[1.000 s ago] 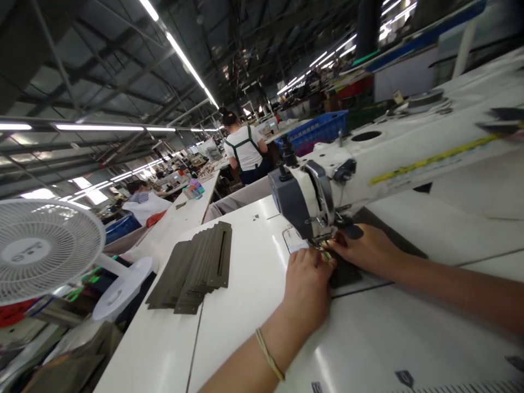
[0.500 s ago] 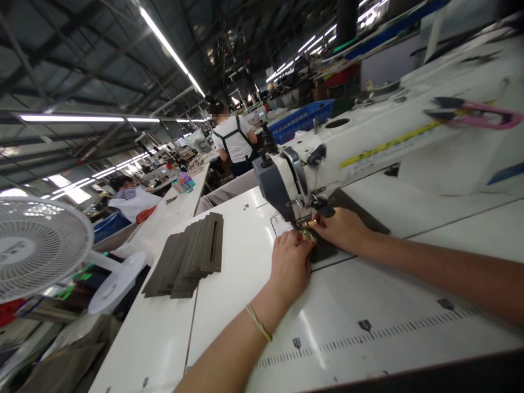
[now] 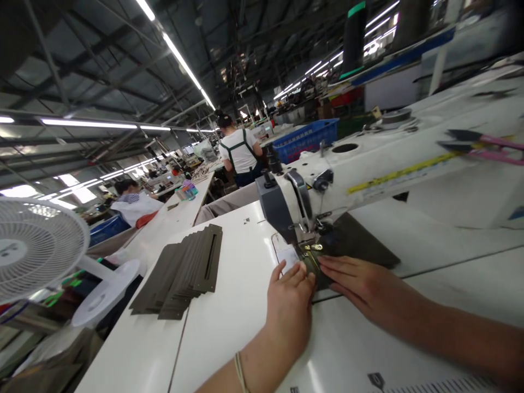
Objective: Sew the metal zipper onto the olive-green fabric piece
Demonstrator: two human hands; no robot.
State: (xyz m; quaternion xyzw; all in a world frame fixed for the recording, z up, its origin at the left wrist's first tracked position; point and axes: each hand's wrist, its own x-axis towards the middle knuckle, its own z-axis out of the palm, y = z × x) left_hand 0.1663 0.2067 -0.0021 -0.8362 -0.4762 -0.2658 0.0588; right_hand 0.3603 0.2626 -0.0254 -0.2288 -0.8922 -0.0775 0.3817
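Note:
A dark grey-green fabric panel (image 3: 360,243) lies under the head of a white and grey sewing machine (image 3: 278,204). On its near part is an olive zipper (image 3: 311,261) with a gold zipper pull (image 3: 313,247), just in front of the presser foot. My left hand (image 3: 290,300) rests palm down at the zipper's left side, its fingers stretched forward and slightly apart. From the right, my right hand (image 3: 364,284) lies flat on the panel, fingertips extended beside the zipper. Both hands partly cover the near end of the work.
Left of the machine lies a fanned stack of slotted dark panels (image 3: 180,273). A white fan (image 3: 36,251) stands at the far left. Pink-handled snips (image 3: 478,144) and a yellow measuring tape (image 3: 401,172) are on the machine arm. A person (image 3: 239,147) works beyond, near a blue crate (image 3: 305,139).
Both hands have drawn back from the needle area toward me, and the right hand's fingers have straightened out. The zipper pull and more of the panel now show. The view has shifted slightly.

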